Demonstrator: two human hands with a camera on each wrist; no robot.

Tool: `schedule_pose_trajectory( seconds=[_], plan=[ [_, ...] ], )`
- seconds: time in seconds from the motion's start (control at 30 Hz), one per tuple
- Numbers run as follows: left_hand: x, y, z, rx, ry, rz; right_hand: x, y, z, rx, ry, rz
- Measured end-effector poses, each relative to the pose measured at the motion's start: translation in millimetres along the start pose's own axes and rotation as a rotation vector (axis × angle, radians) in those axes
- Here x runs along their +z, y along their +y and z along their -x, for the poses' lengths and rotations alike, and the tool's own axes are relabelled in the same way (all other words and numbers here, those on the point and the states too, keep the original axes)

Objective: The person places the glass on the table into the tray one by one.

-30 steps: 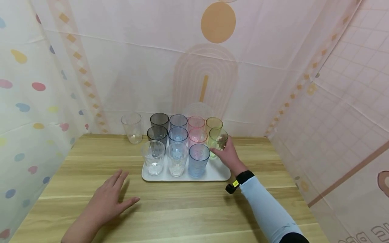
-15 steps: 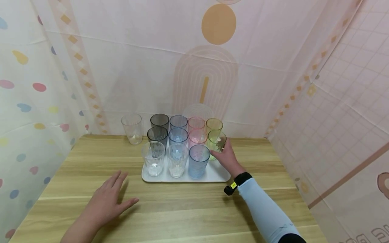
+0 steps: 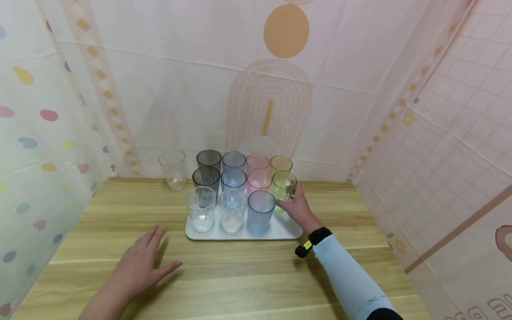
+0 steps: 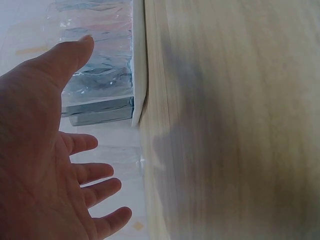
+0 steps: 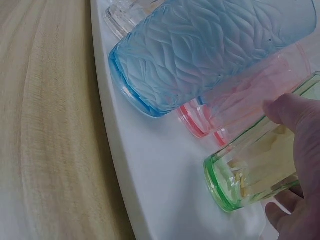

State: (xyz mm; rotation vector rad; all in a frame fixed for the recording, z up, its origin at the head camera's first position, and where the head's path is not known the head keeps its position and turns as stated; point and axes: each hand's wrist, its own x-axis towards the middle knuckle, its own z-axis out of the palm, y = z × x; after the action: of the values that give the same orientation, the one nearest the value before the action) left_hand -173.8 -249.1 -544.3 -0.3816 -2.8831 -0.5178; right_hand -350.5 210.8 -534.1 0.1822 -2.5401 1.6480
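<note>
At the right side of a white tray [image 3: 288,229], my right hand [image 3: 298,206] grips a green-tinted glass [image 5: 250,167], thumb on one side and fingers on the other. The glass stands upright just in front of a yellow-green glass [image 3: 281,163]. A textured blue glass [image 5: 200,55] stands close to its left, with a pink glass [image 3: 259,180] behind. My left hand [image 3: 138,262] is held over the table left of the tray, fingers spread and holding nothing; in the left wrist view its palm shows [image 4: 35,150].
Also on the tray are two clear glasses [image 3: 201,209] in front, with dark grey [image 3: 206,178], blue [image 3: 234,178] and pink glasses behind. Another clear glass [image 3: 174,171] stands on the wooden table [image 3: 224,280], left of the tray. A patterned curtain [image 3: 192,102] hangs behind.
My right hand has brought the green glass slightly left, into line with the yellow-green glass behind it. The left hand has stayed in place.
</note>
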Motion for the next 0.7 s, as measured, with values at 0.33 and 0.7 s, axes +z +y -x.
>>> schedule_pose_trajectory(
  seconds=[0.33,0.7],
  plan=[
    [-2.0,-2.3,-3.6,0.01,0.004,-0.01,-37,-13,46,0.016,-0.034,0.24],
    [-5.0,-1.4,-8.0,0.01,-0.008,-0.006,-58,-3,122,-0.299,-0.092,0.614]
  ],
)
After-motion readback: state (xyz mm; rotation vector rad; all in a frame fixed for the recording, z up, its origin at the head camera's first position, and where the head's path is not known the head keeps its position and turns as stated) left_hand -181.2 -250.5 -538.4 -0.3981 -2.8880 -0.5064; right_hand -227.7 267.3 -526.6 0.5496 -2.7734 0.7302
